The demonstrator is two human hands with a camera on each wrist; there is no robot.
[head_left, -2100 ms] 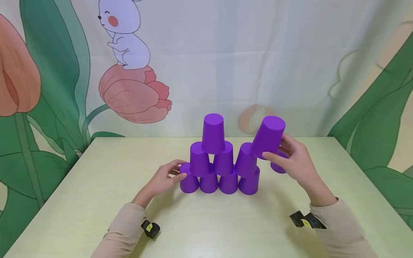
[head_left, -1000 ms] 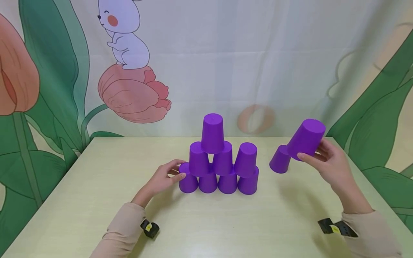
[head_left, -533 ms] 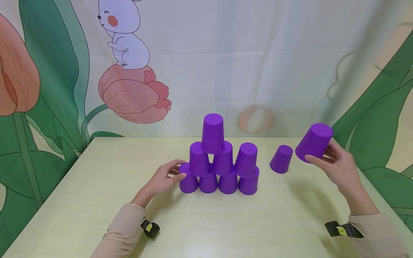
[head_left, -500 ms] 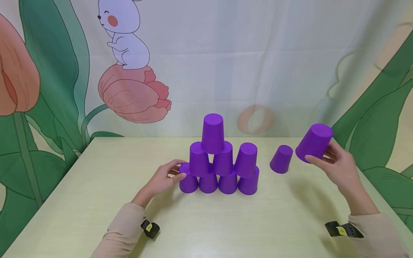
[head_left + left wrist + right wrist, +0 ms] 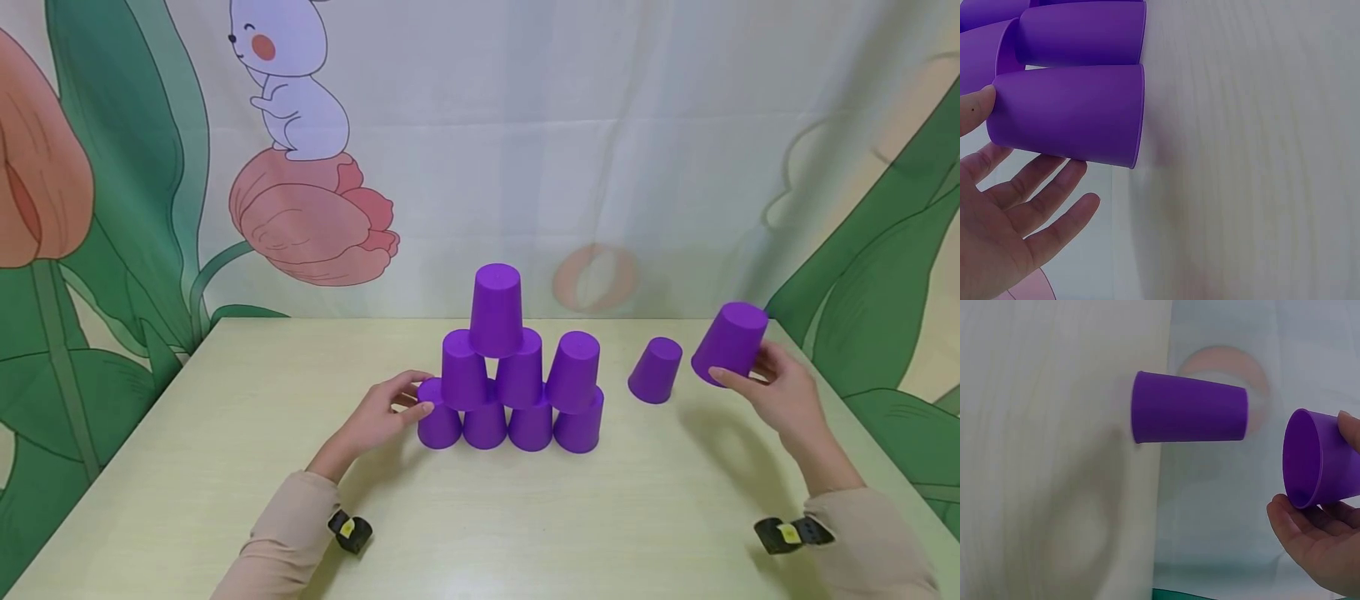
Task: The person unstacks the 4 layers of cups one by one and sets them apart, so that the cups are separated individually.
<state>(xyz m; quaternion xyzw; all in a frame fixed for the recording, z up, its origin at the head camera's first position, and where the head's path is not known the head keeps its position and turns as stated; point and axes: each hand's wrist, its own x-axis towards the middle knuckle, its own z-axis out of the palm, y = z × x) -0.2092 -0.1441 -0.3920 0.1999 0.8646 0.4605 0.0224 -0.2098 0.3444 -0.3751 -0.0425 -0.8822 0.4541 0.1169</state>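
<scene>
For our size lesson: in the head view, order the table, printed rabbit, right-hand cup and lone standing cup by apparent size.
1. Table
2. Printed rabbit
3. Held cup
4. Lone standing cup

no lettering, brand, number or sign can be read in any view.

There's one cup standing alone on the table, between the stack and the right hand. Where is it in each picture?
Head: right of centre, the lone cup stands between the stack and the right hand.
Left wrist: not in this picture.
Right wrist: upper middle, appearing sideways, left of the held cup.
Shared landmark: the pale table, across the bottom in head, right in left wrist, left in right wrist.
</scene>
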